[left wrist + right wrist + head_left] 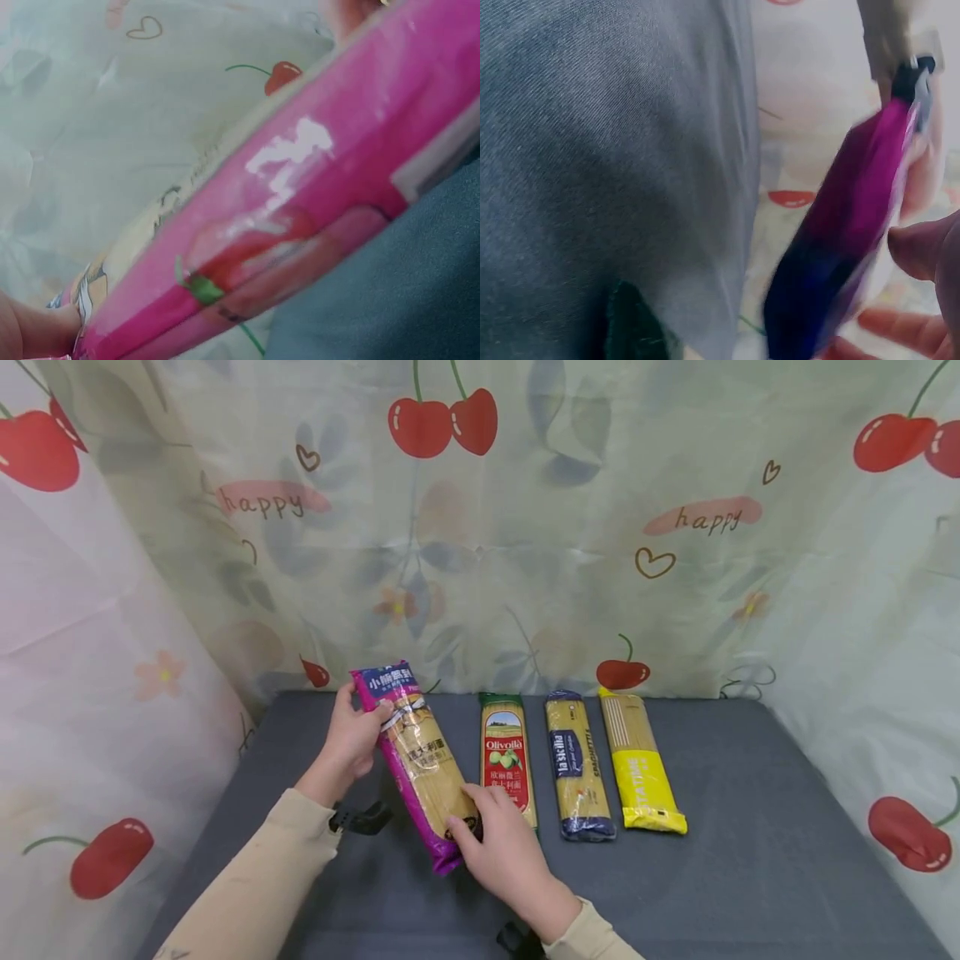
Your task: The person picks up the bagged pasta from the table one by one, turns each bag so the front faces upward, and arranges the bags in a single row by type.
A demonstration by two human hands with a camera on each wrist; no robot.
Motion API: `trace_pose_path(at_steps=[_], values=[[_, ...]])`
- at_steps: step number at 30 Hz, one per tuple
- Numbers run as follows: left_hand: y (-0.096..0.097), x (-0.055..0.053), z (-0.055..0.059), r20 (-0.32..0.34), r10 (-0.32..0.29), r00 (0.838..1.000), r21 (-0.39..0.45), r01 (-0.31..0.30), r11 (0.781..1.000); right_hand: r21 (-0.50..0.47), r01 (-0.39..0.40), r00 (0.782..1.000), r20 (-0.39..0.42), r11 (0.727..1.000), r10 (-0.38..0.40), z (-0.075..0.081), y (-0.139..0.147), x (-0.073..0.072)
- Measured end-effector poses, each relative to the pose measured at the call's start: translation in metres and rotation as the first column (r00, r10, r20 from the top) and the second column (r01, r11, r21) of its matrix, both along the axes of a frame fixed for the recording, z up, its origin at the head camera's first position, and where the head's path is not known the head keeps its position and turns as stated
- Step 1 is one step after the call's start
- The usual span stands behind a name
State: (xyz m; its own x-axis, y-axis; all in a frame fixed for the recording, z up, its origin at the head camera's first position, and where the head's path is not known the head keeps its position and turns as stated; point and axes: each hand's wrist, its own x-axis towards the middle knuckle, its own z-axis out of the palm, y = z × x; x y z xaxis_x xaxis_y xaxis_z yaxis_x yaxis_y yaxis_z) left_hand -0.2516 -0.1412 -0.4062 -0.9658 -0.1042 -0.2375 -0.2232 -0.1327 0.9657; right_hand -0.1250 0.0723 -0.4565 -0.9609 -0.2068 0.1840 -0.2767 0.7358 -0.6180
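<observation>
A pink-edged spaghetti pack [426, 764] with a clear front hangs tilted above the dark table, its top leaning left. My left hand [347, 743] grips it near the top, thumb across the front. At the lower right corner, my right hand [510, 852] pinches the pack, thumb on the front face. The left wrist view is mostly filled by the pack's glossy pink side [300, 187], with the left thumb [37, 330] at its end. Blurred in the right wrist view, the pack [840, 210] lies beside my right thumb [922, 247].
Three more pasta packs lie side by side on the dark cloth [735, 877]: a green-and-red one [504, 739] partly behind the right hand, a navy-ended one [577, 768] and a yellow one [645, 768]. Cherry-printed curtains [525, 593] enclose the table's back and sides.
</observation>
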Motion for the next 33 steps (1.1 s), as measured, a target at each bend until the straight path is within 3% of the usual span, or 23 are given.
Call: trace_pose_path(at_steps=[5, 11, 13, 20, 28, 33], values=[[-0.002, -0.002, -0.004, 0.023, -0.021, 1.0, 0.018, 0.021, 1.0, -0.16, -0.027, 0.994, 0.097, 0.987, 0.043, -0.006, 0.007, -0.007], [-0.001, -0.004, -0.01, 0.058, -0.043, 0.997, 0.072, 0.039, 0.997, -0.379, -0.054, 0.958, 0.242, 0.924, 0.155, -0.014, 0.011, -0.011], [-0.001, -0.004, -0.012, 0.059, -0.051, 0.997, 0.075, 0.047, 0.996, -0.412, -0.054, 0.95, 0.259, 0.91, 0.173, -0.016, 0.011, -0.011], [0.003, -0.006, -0.017, 0.047, -0.078, 0.996, 0.021, 0.077, 0.997, -0.42, -0.026, 0.948, 0.279, 0.907, 0.156, -0.023, 0.007, -0.012], [0.008, -0.007, -0.022, 0.007, -0.134, 0.991, 0.032, 0.134, 0.991, -0.409, 0.033, 0.954, 0.285, 0.912, 0.093, -0.022, 0.0, -0.008], [0.011, -0.006, -0.032, -0.028, -0.181, 0.983, -0.057, 0.18, 0.982, -0.394, 0.062, 0.953, 0.296, 0.917, 0.063, -0.026, -0.006, -0.007]])
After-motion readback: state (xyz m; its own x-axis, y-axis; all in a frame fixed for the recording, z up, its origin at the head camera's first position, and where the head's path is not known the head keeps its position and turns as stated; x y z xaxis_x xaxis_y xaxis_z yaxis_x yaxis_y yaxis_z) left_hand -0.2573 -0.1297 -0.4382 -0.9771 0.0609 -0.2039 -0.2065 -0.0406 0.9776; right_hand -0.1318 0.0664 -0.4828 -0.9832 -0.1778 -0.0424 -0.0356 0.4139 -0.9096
